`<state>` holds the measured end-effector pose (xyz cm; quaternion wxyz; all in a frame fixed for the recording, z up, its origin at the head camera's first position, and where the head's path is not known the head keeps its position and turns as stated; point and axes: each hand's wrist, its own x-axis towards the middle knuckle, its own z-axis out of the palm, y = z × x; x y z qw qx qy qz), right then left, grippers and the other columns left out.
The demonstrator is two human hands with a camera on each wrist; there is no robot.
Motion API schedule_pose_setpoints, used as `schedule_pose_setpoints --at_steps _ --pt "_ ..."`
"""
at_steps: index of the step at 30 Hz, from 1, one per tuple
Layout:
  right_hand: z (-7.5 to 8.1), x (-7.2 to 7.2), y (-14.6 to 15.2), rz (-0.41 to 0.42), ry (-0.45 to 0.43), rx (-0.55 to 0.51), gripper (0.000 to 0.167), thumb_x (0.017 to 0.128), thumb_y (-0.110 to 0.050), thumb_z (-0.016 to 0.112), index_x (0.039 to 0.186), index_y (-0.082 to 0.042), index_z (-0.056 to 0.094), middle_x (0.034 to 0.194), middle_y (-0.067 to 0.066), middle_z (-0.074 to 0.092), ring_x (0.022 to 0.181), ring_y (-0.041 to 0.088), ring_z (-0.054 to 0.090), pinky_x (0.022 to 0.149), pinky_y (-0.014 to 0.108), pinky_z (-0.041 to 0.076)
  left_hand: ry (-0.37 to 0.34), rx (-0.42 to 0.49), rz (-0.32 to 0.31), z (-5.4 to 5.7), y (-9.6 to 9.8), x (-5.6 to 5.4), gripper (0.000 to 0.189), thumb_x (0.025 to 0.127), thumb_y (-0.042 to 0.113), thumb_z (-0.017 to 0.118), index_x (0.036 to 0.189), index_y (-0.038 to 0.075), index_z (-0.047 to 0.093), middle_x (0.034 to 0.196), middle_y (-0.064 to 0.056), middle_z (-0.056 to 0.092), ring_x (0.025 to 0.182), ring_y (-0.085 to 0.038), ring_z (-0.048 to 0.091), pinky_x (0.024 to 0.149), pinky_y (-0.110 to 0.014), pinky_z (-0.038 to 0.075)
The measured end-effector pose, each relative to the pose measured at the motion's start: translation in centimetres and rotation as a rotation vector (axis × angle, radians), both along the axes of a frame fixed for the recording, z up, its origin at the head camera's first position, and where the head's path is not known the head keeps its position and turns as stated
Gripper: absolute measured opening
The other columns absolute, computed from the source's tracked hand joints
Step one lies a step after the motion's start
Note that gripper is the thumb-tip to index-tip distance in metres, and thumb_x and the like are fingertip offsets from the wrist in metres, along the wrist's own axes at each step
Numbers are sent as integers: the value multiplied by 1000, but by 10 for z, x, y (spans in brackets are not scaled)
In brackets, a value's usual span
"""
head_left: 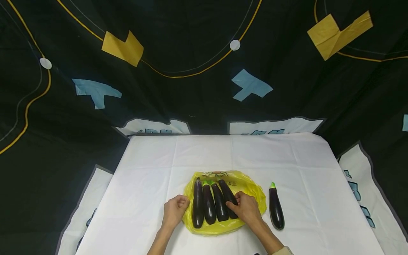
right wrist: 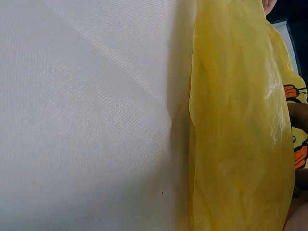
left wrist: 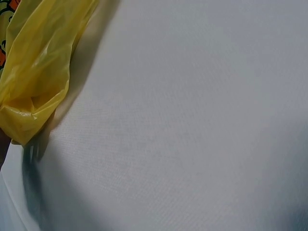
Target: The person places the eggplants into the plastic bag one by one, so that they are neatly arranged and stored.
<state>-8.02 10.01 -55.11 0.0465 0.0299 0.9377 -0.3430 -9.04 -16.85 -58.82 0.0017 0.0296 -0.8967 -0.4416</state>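
Note:
A yellow plastic bag [head_left: 248, 184] lies spread with its mouth up, and several dark purple eggplants [head_left: 208, 207] lie side by side in it. My left hand [head_left: 173, 211] pinches the bag's left rim; in the left wrist view the bunched yellow plastic [left wrist: 38, 91] shows at the left edge. Over the bag's right part, my right hand [head_left: 248, 209] grips the lower half of the rightmost eggplant [head_left: 225, 188], with the thumb across it. The right wrist view shows the bag's outer side [right wrist: 236, 125] and partly hidden fingers. Apart from the bag, another eggplant [head_left: 276, 209] lies to its right.
A white cloth [head_left: 153, 159] covers the table. Behind and around it hangs a dark curtain [head_left: 185, 102] with yellow lines and blue and gold patches.

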Motion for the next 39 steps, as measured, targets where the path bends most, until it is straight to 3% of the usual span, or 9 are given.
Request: schedule_pose_setpoints --at_steps 16,26,39 --pt "-9 2 -2 20 7 0 35 75 -31 79 85 -4 60 62 -3 48 53 10 42 49 25 37 -11 -6 -2 -1 2 -3 5 85 10 69 83 6 69 71 2 66 62 -7 60 55 -19 50" --pt "-11 1 -4 14 3 6 39 75 -34 79 91 -3 62 68 -2 52 60 12 48 56 31 45 -15 2 0 0 2 -1 5 85 10 70 84 5 69 71 2 67 61 -7 60 54 -19 50" --pt "-14 0 -4 4 -13 5 37 75 -33 78 89 -4 59 66 -2 50 59 13 47 55 31 43 -12 6 0 0 2 0 5 86 10 69 84 5 69 72 1 67 61 -7 60 54 -19 50"
